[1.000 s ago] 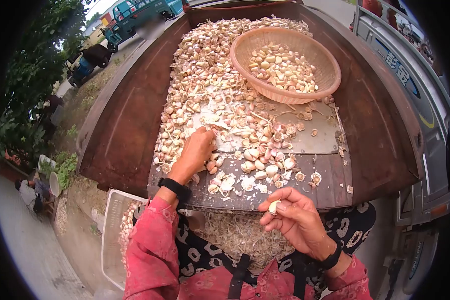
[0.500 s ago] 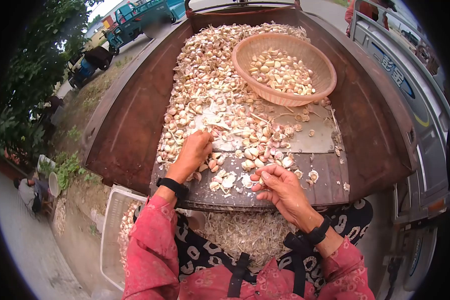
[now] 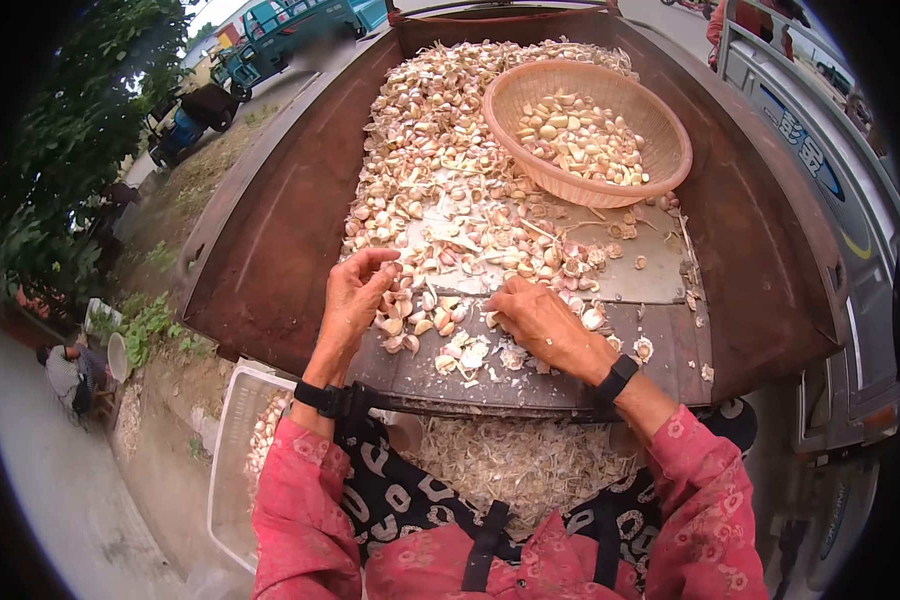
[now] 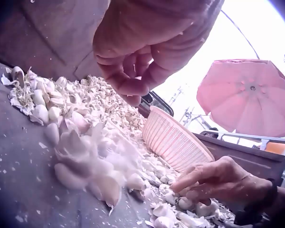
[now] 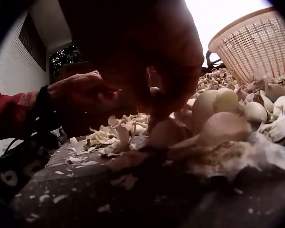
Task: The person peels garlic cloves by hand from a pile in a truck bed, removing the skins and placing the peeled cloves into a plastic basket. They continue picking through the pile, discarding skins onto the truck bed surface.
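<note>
Looks partway: pale garlic cloves [image 3: 580, 135] in far-right basket [image 3: 582, 190], lots of loose garlic [image 3: 430, 130] left on cart bed [image 3: 670, 345]; left hand [image 3: 348, 305] fingers curled, right hand [image 3: 555, 325] fingers bent down near garlic, any grip unclear.

"what's that basket [image 4: 173, 140]?"
"looks like plastic, matt, with an open mesh wall."
"and the side walls [image 3: 280, 200]?"
"metal, rusty-looking, dull and rough."
"crate [image 3: 222, 450]?"
"plastic too, it seems."
"the cloves [image 3: 570, 145]?"
"smooth, with a faint sheen. the loose skins [image 3: 465, 355] are dry and papery."
"sleeves [image 3: 305, 490]?"
"matt, creased cloth."
</note>
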Tool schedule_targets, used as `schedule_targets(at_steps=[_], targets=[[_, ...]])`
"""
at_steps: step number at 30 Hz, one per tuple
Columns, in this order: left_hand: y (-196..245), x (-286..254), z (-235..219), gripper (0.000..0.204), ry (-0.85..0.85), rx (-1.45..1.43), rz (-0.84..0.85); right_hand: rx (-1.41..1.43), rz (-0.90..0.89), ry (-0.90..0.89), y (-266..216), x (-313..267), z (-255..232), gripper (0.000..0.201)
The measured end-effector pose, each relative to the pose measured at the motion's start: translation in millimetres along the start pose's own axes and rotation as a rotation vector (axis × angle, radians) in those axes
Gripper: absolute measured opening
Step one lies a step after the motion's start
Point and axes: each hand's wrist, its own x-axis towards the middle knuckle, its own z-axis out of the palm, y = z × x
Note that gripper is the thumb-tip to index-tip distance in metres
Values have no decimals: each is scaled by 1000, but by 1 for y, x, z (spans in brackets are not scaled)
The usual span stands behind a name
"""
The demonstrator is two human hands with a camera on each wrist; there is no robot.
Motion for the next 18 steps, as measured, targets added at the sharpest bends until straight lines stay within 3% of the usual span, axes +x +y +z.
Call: schedule_targets(at_steps=[2, 5, 6, 7, 8, 10, 12, 13, 14, 15, 16, 18], targets=[[-6, -1, -15, 20, -12, 97, -3, -68, -51, -150, -3, 0, 11, 10], [-10, -9, -17, 16, -127, 481, 128, -174, -130, -112, -6, -4, 20, 10], [-9, -13, -15, 16, -126, 479, 125, -236, -158, -94, -10, -4, 17, 11], [-6, -17, -12, 16, -128, 589, 239, -237, -94, -220, -12, 1, 13, 13], [-2, -20, -12, 16, -129, 700, 354, -235, -94, -225, -11, 3, 15, 13], [2, -25, -16, 18, -98, 748, 262, -197, -78, -162, -8, 5, 18, 13], [-3, -32, -23, 20, -94, 79, -57, -185, -120, -151, -9, 6, 5, 10], [-5, -38, -24, 23, -160, -162, -85, 133, 72, -172, -13, 9, 0, 11], [-1, -46, -22, 23, -153, -164, -86, 449, 265, -189, -14, 11, -2, 13], [4, -55, -15, 24, -147, -291, -150, 786, 345, -117, -14, 9, 2, 20], [8, -63, -8, 26, -141, -420, -212, 784, 345, -122, -18, 6, 4, 20], [13, -75, 1, 25, -177, -486, -247, 1222, 502, -151, -39, 5, -2, 26]])
